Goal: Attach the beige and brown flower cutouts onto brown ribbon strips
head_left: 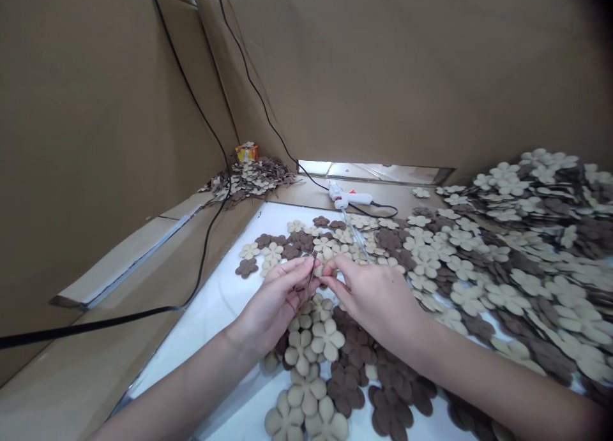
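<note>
My left hand (290,288) is closed, its thumb and fingers pinching a small dark brown strip or folded flower piece (314,262). Close against it, my right hand (359,288) pinches the edge of a beige flower piece (319,270). Fingers cover most of both pieces, so their full shape is hidden. Below the hands lie beige flower cutouts (328,339) and dark brown flower cutouts (345,387) with rounded petals, loosely overlapping. More cutouts (272,253) are spread just beyond my fingertips.
A white glue gun (341,197) rests behind the hands, its nozzle end over the flowers. A black cable (205,237) runs down the left side. Large flower heaps (517,192) fill the right. Another pile (256,178) and an orange-yellow container (246,152) sit at the back left. Cardboard walls (407,77) enclose the white board (201,300).
</note>
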The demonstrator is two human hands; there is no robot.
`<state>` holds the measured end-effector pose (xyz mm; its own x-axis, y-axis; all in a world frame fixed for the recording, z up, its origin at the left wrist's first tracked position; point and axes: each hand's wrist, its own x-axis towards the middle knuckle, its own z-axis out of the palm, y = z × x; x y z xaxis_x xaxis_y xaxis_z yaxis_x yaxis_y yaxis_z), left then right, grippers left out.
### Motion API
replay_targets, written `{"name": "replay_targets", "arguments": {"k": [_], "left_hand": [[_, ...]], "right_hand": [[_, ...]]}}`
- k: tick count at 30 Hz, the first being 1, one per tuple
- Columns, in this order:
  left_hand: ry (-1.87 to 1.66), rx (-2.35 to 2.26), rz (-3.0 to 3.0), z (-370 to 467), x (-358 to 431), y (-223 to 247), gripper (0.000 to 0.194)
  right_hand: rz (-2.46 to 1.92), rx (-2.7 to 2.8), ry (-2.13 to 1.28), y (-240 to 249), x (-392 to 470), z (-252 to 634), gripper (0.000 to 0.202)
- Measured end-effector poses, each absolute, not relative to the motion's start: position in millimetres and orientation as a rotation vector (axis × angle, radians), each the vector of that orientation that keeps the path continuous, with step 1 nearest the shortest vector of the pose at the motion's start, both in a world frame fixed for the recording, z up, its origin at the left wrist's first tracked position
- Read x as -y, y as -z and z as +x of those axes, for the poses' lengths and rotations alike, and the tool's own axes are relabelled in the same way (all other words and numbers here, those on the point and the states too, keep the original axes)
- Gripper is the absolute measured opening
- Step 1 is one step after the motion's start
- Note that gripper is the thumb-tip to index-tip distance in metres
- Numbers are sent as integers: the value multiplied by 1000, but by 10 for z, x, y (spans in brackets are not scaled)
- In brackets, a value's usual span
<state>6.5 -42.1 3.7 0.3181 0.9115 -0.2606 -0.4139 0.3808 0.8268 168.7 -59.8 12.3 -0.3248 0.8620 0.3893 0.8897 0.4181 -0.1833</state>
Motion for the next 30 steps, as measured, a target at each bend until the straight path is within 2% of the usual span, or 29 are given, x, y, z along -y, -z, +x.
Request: {"name": "replay_targets", "arguments": {"k": [7, 13, 16, 18, 25, 30], "left_hand": [[-950, -834, 728, 56, 425, -18, 9], [-966, -877, 664, 58, 386, -19, 8], [-1018, -907, 608, 45, 357, -16, 8], [-1040, -918, 600, 31, 343, -8, 8], [-995, -909, 617, 8, 354, 30, 6], [-944, -846, 738, 37, 405, 7, 6]], "right_hand": [[-1427, 2262, 17, -115, 585, 1716, 10], [-1369, 2182, -603, -207, 555, 1756, 9], [-1365, 2082, -990, -315, 520, 1832, 15], [-1358, 1950, -1116, -378, 479, 1910, 20], [-1070, 1532, -1086, -442, 283, 2122, 19], [-1187, 1713, -860, -409, 314, 2025, 17]]}}
